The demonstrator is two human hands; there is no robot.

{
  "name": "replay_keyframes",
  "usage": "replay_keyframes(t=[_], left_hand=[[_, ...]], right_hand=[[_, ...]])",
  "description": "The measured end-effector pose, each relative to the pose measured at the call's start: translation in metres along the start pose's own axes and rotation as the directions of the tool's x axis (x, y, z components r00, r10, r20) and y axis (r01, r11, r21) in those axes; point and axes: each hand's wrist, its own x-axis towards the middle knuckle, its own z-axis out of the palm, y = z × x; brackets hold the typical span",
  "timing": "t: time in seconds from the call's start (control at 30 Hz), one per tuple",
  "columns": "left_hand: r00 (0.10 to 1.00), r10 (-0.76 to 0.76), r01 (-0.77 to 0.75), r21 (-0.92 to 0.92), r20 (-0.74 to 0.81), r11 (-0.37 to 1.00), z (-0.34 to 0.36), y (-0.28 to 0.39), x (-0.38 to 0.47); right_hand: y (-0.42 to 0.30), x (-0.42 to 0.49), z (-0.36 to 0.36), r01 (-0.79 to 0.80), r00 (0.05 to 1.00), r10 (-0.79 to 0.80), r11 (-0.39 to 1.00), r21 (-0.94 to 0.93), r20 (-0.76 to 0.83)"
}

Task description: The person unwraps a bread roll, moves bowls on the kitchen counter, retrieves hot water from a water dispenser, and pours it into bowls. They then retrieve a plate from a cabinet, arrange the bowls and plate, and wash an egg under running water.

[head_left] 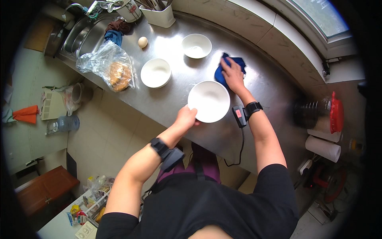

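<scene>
My left hand (pixel 187 116) grips the near left rim of a white bowl (pixel 209 101), thumb on the rim and fingers beneath. Beyond it, my right hand (pixel 232 74) lies on a blue cloth (pixel 220 76) on the stainless steel counter (pixel 176 98); whether its fingers pinch the cloth is not plain. Another white bowl (pixel 196 46) stands farther back. To the left, a white bowl (pixel 156 72), seemingly stacked on another, stands near the counter's front edge. An egg (pixel 143 42) rests behind it. Each wrist wears a black strapped device.
A clear plastic bag of bread (pixel 119 74) lies at the left, beside a steel sink (pixel 92 35) with dark cloths (pixel 113 37) at its rim. A white utensil basket (pixel 158 18) stands against the wall. At the right are a red-lidded jar (pixel 336 113) and a paper roll (pixel 323 148).
</scene>
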Motion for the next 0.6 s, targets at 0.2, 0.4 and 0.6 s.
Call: replay_keyframes(t=[0.2, 0.4, 0.6], left_hand=[[0.987, -0.027, 0.010, -0.108, -0.160, 0.994, -0.099, -0.014, -0.107], [0.962, 0.004, -0.040, -0.126, -0.273, 0.991, -0.125, -0.008, -0.133], [0.991, -0.035, 0.014, -0.153, -0.132, 0.988, -0.100, -0.013, -0.091]], right_hand=[[-0.102, -0.032, 0.038, 0.079, 0.997, -0.080, 0.996, 0.047, 0.021], [-0.184, -0.132, 0.035, 0.480, 0.820, -0.539, 0.831, 0.280, 0.193], [-0.059, -0.125, -0.017, -0.387, 0.922, 0.377, 0.907, -0.165, -0.086]])
